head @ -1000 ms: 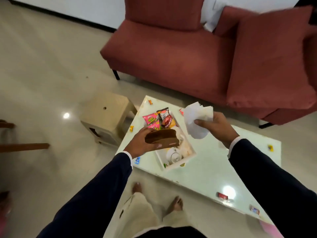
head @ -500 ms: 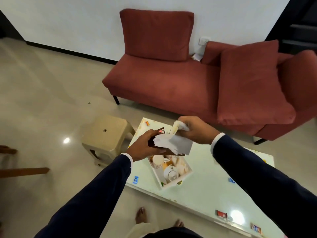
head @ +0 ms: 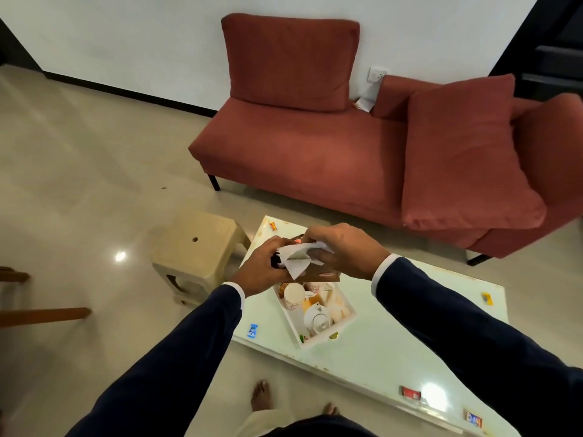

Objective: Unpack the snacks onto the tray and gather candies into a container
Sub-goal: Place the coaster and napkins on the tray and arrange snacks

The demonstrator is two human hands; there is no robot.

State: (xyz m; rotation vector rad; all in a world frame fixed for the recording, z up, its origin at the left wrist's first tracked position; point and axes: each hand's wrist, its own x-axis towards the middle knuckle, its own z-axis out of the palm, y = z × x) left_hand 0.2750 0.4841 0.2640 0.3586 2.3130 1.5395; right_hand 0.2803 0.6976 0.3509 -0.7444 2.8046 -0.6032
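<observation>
My left hand point(head: 263, 266) grips a brown bowl-like container point(head: 321, 274), mostly hidden behind both hands. My right hand point(head: 342, 252) presses a white tissue point(head: 295, 258) against it. Both hands hover over the far end of a white tray point(head: 318, 337) that holds a white teapot point(head: 317, 316), a cup point(head: 293, 296) and other items. The snack packets at the tray's far end are hidden by my hands. Small wrapped candies lie scattered on the white table point(head: 394, 348): a blue one point(head: 252, 330), a red one point(head: 410, 393), a yellow one point(head: 486, 298) and an orange one point(head: 273, 226).
A beige plastic stool point(head: 198, 247) stands left of the table. A red sofa point(head: 315, 146) with loose cushions sits behind the table. Wooden furniture legs point(head: 41, 313) show at the left edge. My bare feet point(head: 262, 397) are at the table's near edge.
My right hand brought the white tissue from the right over to the brown container in my left hand. Both hands now meet above the tray. The camera tilted upward.
</observation>
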